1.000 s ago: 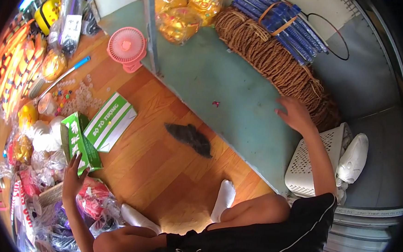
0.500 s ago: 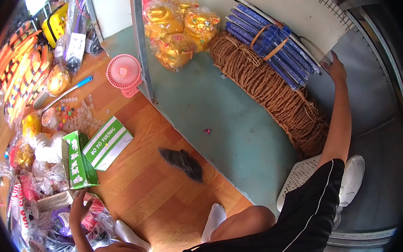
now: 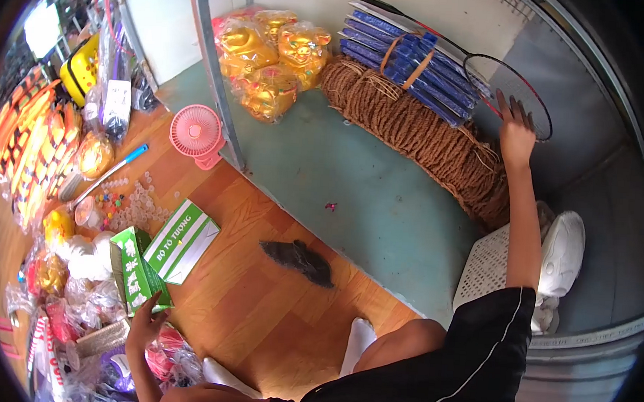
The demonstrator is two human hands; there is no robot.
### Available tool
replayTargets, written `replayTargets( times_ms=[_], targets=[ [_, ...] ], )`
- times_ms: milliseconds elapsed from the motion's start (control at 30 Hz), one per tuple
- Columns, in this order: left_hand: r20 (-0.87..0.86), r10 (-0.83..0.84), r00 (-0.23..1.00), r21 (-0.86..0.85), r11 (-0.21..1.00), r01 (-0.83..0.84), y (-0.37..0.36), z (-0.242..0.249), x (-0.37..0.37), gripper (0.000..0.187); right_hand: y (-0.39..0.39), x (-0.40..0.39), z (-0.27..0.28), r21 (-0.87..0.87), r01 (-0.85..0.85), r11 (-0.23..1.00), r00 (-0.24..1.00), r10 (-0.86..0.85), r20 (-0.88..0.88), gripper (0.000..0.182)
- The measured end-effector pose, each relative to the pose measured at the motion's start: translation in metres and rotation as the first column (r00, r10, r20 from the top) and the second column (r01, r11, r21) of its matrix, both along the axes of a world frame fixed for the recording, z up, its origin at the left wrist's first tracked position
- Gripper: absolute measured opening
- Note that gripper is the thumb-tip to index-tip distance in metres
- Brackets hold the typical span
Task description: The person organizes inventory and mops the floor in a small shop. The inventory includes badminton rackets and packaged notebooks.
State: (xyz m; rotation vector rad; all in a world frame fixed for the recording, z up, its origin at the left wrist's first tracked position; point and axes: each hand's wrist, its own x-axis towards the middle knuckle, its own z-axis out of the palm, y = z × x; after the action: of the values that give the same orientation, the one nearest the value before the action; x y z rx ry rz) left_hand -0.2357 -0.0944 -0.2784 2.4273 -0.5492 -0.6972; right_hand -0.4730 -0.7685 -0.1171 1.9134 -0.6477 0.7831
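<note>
A badminton racket point(image 3: 455, 44) with a dark handle and a partly red frame slants across the top of a strapped stack of blue wrapped packets point(image 3: 418, 70). My right hand point(image 3: 516, 135) lies over the racket's head, fingers stretched and spread across the strings. Under the packets is a thick bundle of brown coir rope point(image 3: 407, 136) on the grey-green shelf point(image 3: 302, 167). At the lower left, my left hand point(image 3: 146, 326) is open, its fingertips beside the green box point(image 3: 132, 270) and near several plastic-wrapped items.
Golden pig figures point(image 3: 268, 58) in clear plastic sit behind the shelf's metal post point(image 3: 211, 61). A pink fan point(image 3: 196, 132), a white-and-green box point(image 3: 181, 242) and a black cloth-like item point(image 3: 298, 261) lie on the wooden floor. White shoes point(image 3: 562, 252) rest by a perforated basket point(image 3: 480, 266).
The racket has come into fuller view above the packets, its head farther out to the right. My right hand has moved from the packets' end onto the racket head. My left hand has shifted slightly right.
</note>
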Motion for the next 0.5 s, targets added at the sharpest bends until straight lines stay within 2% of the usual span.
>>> replayTargets(
  times_ms=[33,67,167,200,267,333,367,467,500],
  targets=[
    [-0.018,-0.002,1.0,-0.077,0.997,0.001,-0.001,-0.001,0.003,0.05,0.021,-0.014,0.002,0.02,-0.022,1.0,0.999,0.021,0.027,0.054],
    [-0.009,-0.024,1.0,-0.078,0.997,0.024,-0.002,-0.002,0.009,0.05,0.04,-0.03,0.004,0.019,0.0,1.0,0.999,-0.001,0.037,0.054],
    [0.072,-0.169,0.983,-0.228,0.957,0.181,-0.007,0.001,0.027,0.047,0.095,-0.074,0.013,0.081,-0.013,0.997,0.999,0.01,0.036,0.051],
    [0.074,-0.185,0.98,-0.225,0.954,0.197,-0.017,0.013,0.03,0.047,0.114,-0.087,0.016,0.042,-0.048,0.998,0.999,0.049,-0.015,0.045],
    [0.251,-0.258,0.933,-0.144,0.943,0.3,-0.046,0.047,0.033,0.046,0.135,-0.106,0.013,0.013,-0.072,0.997,0.995,0.072,-0.071,0.04],
    [0.401,-0.268,0.876,-0.176,0.916,0.361,-0.072,0.051,0.041,0.049,0.146,-0.127,0.011,-0.02,-0.256,0.966,0.946,0.246,-0.212,0.036],
    [0.493,-0.278,0.824,-0.179,0.895,0.409,-0.087,0.052,0.042,0.051,0.151,-0.133,0.011,0.075,-0.283,0.956,0.925,0.293,-0.242,0.032],
    [0.541,-0.34,0.769,-0.171,0.851,0.497,-0.13,0.066,0.025,0.06,0.166,-0.138,0.007,0.11,-0.343,0.933,0.892,0.36,-0.275,0.031],
    [0.634,-0.377,0.676,-0.094,0.829,0.551,-0.14,0.068,0.017,0.063,0.174,-0.135,0.008,0.138,-0.36,0.923,0.875,0.385,-0.295,0.031]
  ],
)
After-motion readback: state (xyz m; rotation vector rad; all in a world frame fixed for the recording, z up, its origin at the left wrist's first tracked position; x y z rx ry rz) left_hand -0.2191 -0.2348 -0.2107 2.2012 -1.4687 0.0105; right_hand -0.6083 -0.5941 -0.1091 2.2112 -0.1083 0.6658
